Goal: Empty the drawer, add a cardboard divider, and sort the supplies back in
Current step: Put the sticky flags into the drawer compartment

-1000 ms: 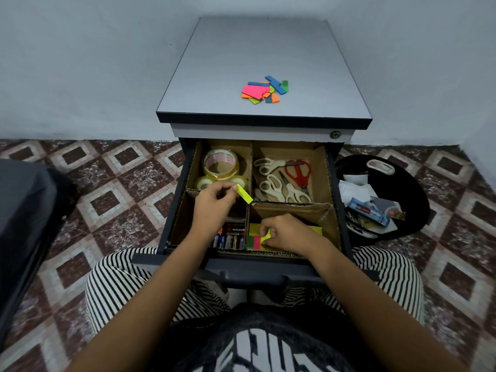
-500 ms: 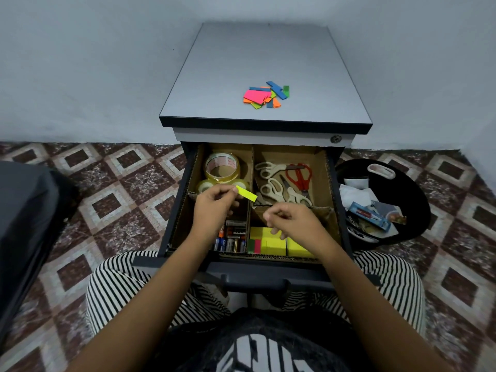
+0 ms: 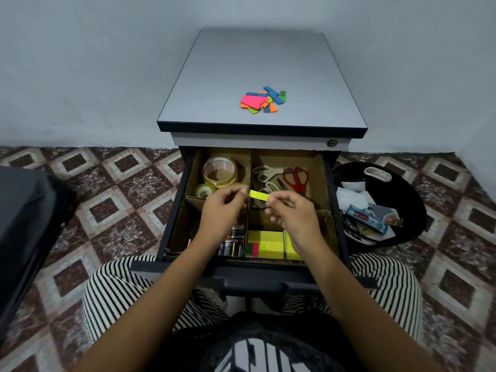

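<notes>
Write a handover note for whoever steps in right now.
Left hand and right hand each pinch one end of a small yellow-green sticky strip above the open dark drawer.
Done: brown cardboard divider is in; clear tape rolls back left, scissors back right, batteries front left, yellow sticky pads front right.
To do: place the strip, then sort in the pile of coloured sticky notes on the grey cabinet top.

I count two clear round tape rolls (image 3: 219, 170) past my left hand (image 3: 220, 209), one red-handled scissors (image 3: 296, 179) past my right hand (image 3: 294, 212), one yellow paper strip (image 3: 259, 195) between.
</notes>
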Demonstrator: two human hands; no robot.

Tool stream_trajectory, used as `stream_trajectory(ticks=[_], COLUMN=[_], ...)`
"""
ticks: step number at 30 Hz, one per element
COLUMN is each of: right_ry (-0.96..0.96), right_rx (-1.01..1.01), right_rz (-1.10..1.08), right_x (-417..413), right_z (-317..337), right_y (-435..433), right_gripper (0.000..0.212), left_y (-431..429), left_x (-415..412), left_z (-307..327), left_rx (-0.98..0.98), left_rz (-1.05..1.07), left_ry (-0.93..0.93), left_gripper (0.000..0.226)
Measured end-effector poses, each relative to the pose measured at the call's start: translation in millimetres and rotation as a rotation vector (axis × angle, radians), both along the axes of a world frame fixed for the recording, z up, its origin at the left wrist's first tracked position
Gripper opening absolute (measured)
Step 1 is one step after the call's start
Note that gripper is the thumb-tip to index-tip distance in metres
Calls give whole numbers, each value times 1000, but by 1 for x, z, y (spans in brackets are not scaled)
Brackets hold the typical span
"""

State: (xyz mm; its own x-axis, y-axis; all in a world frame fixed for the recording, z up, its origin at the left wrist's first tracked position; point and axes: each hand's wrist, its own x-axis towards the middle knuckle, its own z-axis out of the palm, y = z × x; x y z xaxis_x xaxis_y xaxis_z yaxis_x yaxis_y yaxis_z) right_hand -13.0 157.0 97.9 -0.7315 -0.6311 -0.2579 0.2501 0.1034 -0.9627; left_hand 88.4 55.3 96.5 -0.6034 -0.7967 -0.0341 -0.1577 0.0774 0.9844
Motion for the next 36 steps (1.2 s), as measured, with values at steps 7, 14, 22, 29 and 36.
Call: stream_trajectory(ticks=[7,14,22,29,36], right_ry=[357,633,791,854,860], right_rx=[259,595,727,752,769], right_rz=[373,641,726,724,702], right_x=[-14,-18,-16,-15,-16], right_z=[-3,-16,-30,-38,-42], right_y=[25,21,8,7,10], right_gripper=[10,17,18,16,17], left_y=[-46,-65,-65,-65,-63], left_x=[21,26,27,27,27], left_z=[-12,-36,-42,-42,-41], left_rx=[-682,-733,-740,-736,-731], left_rz=[93,67,47,47,49], left_ry=[-293,-628,-676,-681,-676], left_gripper=[21,41,35,36,34])
